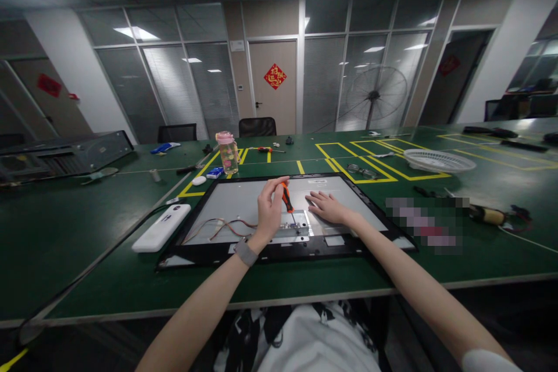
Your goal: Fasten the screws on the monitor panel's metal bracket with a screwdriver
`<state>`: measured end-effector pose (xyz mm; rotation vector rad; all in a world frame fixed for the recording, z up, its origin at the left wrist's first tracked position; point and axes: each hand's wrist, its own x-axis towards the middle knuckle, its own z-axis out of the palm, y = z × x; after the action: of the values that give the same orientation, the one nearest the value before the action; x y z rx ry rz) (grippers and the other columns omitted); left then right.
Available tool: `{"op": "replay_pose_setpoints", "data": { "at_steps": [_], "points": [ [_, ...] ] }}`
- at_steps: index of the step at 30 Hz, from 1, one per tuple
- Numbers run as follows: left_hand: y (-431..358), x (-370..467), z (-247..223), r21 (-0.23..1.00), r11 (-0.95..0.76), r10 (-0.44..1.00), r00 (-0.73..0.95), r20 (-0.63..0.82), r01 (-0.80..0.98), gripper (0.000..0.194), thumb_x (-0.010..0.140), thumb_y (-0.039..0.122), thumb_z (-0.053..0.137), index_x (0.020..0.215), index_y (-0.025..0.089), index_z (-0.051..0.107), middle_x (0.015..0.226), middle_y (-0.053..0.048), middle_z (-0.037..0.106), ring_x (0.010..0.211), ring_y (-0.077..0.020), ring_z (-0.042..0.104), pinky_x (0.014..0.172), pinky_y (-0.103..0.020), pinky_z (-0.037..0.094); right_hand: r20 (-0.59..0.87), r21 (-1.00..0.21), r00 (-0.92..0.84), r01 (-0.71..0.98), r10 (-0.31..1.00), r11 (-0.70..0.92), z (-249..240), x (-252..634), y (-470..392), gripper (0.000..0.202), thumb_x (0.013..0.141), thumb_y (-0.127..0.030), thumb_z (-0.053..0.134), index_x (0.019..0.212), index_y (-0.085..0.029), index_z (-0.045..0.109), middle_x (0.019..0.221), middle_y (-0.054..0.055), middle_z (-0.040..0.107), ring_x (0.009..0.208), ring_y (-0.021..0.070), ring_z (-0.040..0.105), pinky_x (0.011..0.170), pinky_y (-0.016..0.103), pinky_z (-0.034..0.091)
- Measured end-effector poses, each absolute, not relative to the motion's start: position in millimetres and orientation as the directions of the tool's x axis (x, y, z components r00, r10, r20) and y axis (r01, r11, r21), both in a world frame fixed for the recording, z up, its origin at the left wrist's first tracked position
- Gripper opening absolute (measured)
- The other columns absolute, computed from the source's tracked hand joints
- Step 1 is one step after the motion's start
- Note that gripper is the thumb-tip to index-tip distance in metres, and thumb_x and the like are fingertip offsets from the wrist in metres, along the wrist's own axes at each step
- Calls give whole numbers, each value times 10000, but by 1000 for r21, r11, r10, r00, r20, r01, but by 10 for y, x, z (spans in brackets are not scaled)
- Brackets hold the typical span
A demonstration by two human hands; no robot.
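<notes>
A flat display panel (226, 195) with a black frame lies face down or up, I cannot tell which, on the table before me. My left hand (271, 209) is closed around an orange and black screwdriver (287, 197). The shaft points down at a small circuit board (290, 226) on a metal plate near the panel's front edge; whether the tip sits in a screw is too small to tell. My right hand (328, 207) rests flat on the panel's grey surface, fingers spread. Thin brown wires (218, 224) run across the panel to the left of the board.
Left of the panel are a white power bank (162, 229) with a black cable, a white mouse-like object (199, 181) and a pink-lidded bottle (227, 153). Behind lie another screwdriver (265, 150) and eyeglasses (361, 171). A white basket (438, 160) and a computer case (65, 152) stand farther out.
</notes>
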<state>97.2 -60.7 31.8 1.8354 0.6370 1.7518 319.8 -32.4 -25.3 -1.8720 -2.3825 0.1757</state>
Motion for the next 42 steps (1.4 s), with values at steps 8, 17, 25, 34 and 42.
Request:
{"op": "replay_pose_setpoints", "data": {
  "at_steps": [8,17,25,34,42],
  "points": [
    [-588,984,293,673,-738,669,67,740,-49,278,951,319,472,1140,208,642,1013,-72,650,950,-174,616,874,-307,458,13,-163,-238,958,971,237,-237,3190,-339,605,935,-503,257,1467,-221,317,1553,107,243,1418,343,196,1090,586,190],
    [-620,979,323,639,-769,638,53,768,1,184,873,286,599,1012,203,686,957,-53,591,878,-157,590,813,-271,463,14,-153,-236,960,972,236,-255,3193,-320,608,937,-501,257,1471,-214,310,1552,112,242,1415,346,203,1090,588,191],
    [-622,965,327,671,-734,656,141,741,-109,318,954,249,397,1176,206,621,1027,-60,623,905,-163,607,842,-305,469,15,-153,-239,959,971,238,-242,3185,-332,615,938,-512,255,1474,-213,303,1554,109,237,1416,352,195,1091,589,187],
    [-628,964,326,608,-794,607,94,789,19,241,921,269,505,1092,215,666,1014,-58,587,946,-173,566,853,-298,449,17,-147,-242,959,970,242,-244,3184,-332,607,939,-502,265,1468,-210,317,1551,110,246,1416,343,202,1102,554,188],
    [-624,970,312,617,-785,619,65,783,47,206,878,289,590,1049,222,685,922,-36,540,846,-150,553,807,-265,446,10,-144,-236,961,972,235,-245,3183,-330,610,939,-509,256,1469,-212,316,1554,108,241,1415,349,201,1102,556,185]
  ]
}}
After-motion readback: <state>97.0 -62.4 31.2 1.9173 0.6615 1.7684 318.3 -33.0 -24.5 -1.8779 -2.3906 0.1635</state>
